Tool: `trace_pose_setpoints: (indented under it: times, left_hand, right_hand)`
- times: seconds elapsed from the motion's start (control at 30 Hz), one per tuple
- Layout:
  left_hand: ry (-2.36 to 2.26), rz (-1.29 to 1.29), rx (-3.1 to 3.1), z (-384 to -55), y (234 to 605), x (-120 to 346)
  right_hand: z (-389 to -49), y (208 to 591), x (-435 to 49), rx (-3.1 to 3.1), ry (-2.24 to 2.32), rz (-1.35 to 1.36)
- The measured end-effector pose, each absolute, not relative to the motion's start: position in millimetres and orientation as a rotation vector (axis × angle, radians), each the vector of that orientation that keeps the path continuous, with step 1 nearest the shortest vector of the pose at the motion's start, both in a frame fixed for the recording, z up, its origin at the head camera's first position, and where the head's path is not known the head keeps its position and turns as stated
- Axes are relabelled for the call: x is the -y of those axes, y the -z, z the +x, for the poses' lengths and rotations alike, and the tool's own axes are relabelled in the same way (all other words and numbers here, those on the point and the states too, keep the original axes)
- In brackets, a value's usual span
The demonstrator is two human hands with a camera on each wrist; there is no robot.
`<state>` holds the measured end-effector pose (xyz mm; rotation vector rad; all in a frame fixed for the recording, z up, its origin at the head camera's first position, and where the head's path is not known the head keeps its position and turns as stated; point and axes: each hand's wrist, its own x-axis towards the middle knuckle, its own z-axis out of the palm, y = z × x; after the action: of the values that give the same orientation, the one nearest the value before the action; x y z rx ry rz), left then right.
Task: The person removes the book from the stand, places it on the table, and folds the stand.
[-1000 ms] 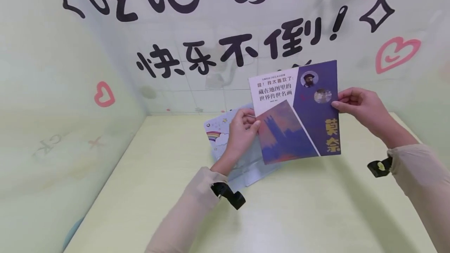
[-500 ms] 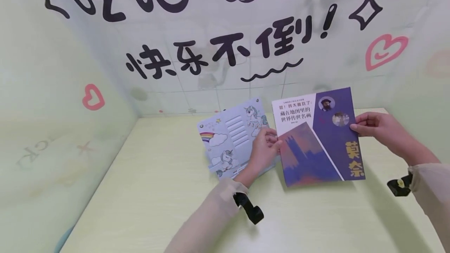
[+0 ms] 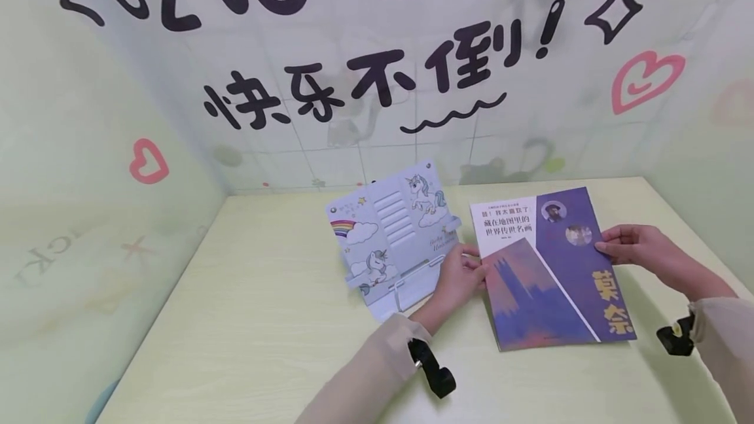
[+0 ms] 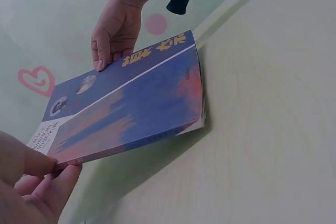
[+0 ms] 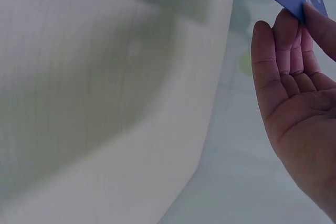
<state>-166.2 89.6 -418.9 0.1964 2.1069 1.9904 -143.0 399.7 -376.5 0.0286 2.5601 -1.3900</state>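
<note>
A thin paperback book (image 3: 548, 273) with a purple, white and painted cover is held up between both hands, cover upward. My left hand (image 3: 458, 277) pinches its left edge, the spine side, between thumb and fingers. On the opposite edge my right hand (image 3: 654, 254) pinches the cover with thumb and fingertips. In the left wrist view the book (image 4: 131, 103) tilts over the pale table, its lower corner close over the surface. Left of the book stands a light-blue book stand (image 3: 394, 221) with unicorns, a rainbow and a slotted middle; my left hand overlaps its lower right part.
The pale wooden table (image 3: 247, 319) reaches back to a wall (image 3: 283, 156) with large black lettering. Side walls rise at left and right. A wire page holder (image 3: 418, 273) sticks out at the stand's lower front.
Both hands have carried the book down and to the right, away from the book stand and toward the table. The stand, formerly partly covered, now shows more fully. The view has shifted slightly.
</note>
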Motion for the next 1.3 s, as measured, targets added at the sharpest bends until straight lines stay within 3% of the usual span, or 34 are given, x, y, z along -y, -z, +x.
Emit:
trace_pose_setpoints:
  times: [0.57,1.3]
  left_hand:
    - [-1.802,0.005,-2.03,-166.3,439.2,-100.3]
    - [-1.587,-0.031,-2.178,-168.7,427.3,-101.1]
  right_hand:
    - [-140.1,402.6,-410.0,-2.343,1.429,0.086]
    - [-140.6,416.0,-411.8,-2.34,1.408,0.13]
